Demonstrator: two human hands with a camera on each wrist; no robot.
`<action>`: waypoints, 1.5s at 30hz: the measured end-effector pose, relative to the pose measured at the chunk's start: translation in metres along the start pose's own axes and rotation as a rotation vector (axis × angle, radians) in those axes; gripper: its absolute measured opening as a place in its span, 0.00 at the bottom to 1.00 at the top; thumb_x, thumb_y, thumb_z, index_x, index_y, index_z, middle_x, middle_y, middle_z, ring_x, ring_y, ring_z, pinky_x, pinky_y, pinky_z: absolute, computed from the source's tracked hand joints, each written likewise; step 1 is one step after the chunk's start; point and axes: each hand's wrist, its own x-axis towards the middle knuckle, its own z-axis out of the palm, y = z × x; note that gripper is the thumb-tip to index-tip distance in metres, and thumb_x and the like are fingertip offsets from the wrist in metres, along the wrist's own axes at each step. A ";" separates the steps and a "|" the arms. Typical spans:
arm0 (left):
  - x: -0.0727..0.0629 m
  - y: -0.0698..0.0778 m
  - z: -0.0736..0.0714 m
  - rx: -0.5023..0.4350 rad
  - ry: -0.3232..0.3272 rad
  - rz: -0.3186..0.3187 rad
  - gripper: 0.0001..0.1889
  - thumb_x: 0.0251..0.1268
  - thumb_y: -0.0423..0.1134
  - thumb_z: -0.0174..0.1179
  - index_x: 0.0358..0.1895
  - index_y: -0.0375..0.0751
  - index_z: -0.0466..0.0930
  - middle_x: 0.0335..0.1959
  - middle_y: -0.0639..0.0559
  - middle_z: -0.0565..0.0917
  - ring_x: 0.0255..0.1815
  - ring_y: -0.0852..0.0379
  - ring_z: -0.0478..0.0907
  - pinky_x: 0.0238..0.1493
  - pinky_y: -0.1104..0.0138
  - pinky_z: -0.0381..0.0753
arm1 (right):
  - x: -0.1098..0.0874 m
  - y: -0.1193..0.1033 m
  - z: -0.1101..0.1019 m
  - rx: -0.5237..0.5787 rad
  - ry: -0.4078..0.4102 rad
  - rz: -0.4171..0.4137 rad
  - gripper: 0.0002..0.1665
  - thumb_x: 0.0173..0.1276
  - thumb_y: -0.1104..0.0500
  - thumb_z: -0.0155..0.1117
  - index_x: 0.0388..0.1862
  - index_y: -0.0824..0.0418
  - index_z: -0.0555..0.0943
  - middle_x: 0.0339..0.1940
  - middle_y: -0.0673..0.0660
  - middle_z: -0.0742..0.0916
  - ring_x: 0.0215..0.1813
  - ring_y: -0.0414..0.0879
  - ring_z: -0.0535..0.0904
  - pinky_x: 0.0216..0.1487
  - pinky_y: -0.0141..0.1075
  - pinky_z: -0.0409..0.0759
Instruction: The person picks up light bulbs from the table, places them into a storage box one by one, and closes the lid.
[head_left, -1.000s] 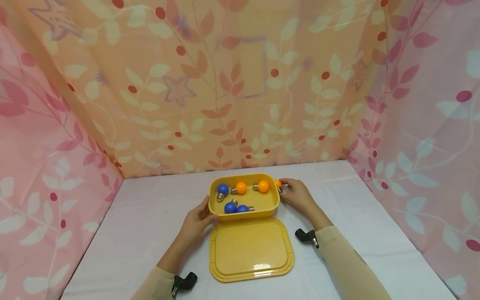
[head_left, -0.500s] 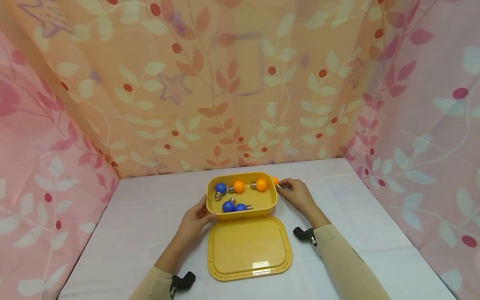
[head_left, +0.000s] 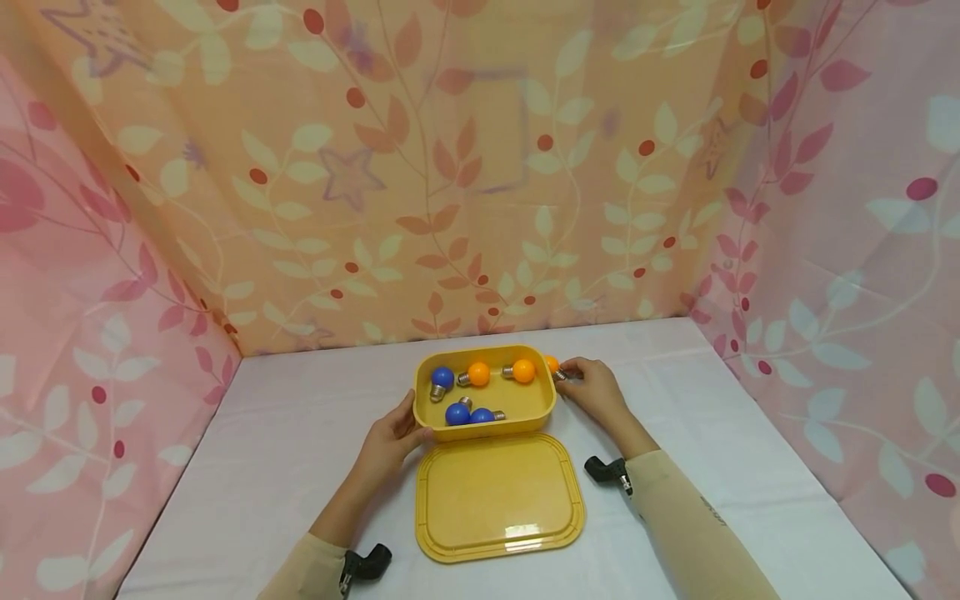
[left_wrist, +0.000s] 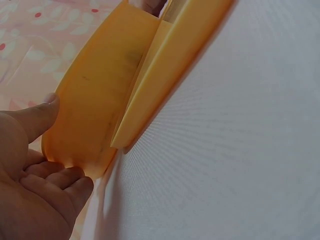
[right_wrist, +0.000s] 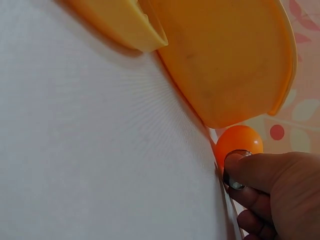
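In the head view, the box (head_left: 487, 432) hides part of the orange bulb (head_left: 552, 363) in your right hand (head_left: 595, 390), and the print (head_left: 712, 510) on your right sleeve (head_left: 678, 517) is too small to read. The 2 wrist views cut off the lid (head_left: 498, 497), and the box hides the other 5 bulbs (head_left: 477, 374) there.

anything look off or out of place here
Just one odd one out: an orange bulb is outside the box, pinched in the right hand, while the other five bulbs lie inside. The lid is off, on the near side. Nothing looks spilled or broken.
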 end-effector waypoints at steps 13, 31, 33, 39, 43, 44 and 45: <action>-0.003 0.000 -0.002 0.002 0.007 -0.010 0.47 0.66 0.44 0.70 0.83 0.52 0.51 0.82 0.52 0.60 0.78 0.55 0.64 0.66 0.70 0.74 | 0.003 -0.003 -0.011 0.058 0.030 0.040 0.20 0.65 0.53 0.75 0.54 0.59 0.86 0.49 0.58 0.89 0.53 0.55 0.81 0.58 0.52 0.81; -0.001 0.006 0.001 0.012 0.001 -0.014 0.46 0.66 0.44 0.70 0.83 0.49 0.52 0.82 0.49 0.60 0.79 0.52 0.64 0.67 0.67 0.73 | 0.015 -0.012 -0.058 0.036 0.027 -0.058 0.19 0.68 0.54 0.74 0.56 0.58 0.85 0.50 0.59 0.89 0.54 0.58 0.80 0.61 0.54 0.77; -0.001 0.006 0.001 0.011 -0.001 -0.011 0.47 0.66 0.44 0.70 0.83 0.49 0.52 0.82 0.49 0.60 0.79 0.52 0.63 0.67 0.68 0.73 | 0.017 -0.016 -0.065 0.041 0.010 -0.085 0.19 0.68 0.54 0.74 0.55 0.58 0.86 0.50 0.59 0.89 0.55 0.59 0.80 0.61 0.54 0.76; -0.001 0.005 0.001 0.000 -0.004 0.006 0.47 0.66 0.43 0.70 0.83 0.47 0.51 0.82 0.48 0.59 0.79 0.51 0.63 0.68 0.68 0.72 | 0.028 -0.037 -0.087 0.032 -0.081 -0.184 0.17 0.67 0.55 0.74 0.54 0.57 0.87 0.52 0.56 0.89 0.55 0.57 0.78 0.62 0.55 0.74; -0.001 0.004 0.000 -0.011 -0.006 0.015 0.47 0.66 0.43 0.69 0.83 0.46 0.51 0.82 0.47 0.59 0.79 0.51 0.62 0.68 0.68 0.72 | 0.039 -0.058 -0.098 0.012 -0.183 -0.272 0.16 0.67 0.57 0.74 0.53 0.56 0.87 0.51 0.56 0.89 0.56 0.55 0.78 0.65 0.58 0.75; -0.001 0.004 0.000 -0.008 -0.006 0.017 0.47 0.66 0.43 0.69 0.83 0.46 0.51 0.82 0.47 0.59 0.79 0.51 0.62 0.68 0.68 0.72 | 0.042 -0.064 -0.100 -0.003 -0.211 -0.289 0.16 0.67 0.57 0.74 0.54 0.55 0.87 0.52 0.55 0.89 0.56 0.54 0.79 0.66 0.58 0.75; -0.002 0.004 0.000 -0.007 -0.004 0.016 0.47 0.66 0.43 0.69 0.83 0.46 0.51 0.82 0.47 0.59 0.79 0.51 0.62 0.68 0.68 0.72 | 0.045 -0.070 -0.102 -0.017 -0.236 -0.308 0.16 0.67 0.57 0.75 0.54 0.54 0.87 0.53 0.54 0.89 0.57 0.54 0.79 0.67 0.58 0.76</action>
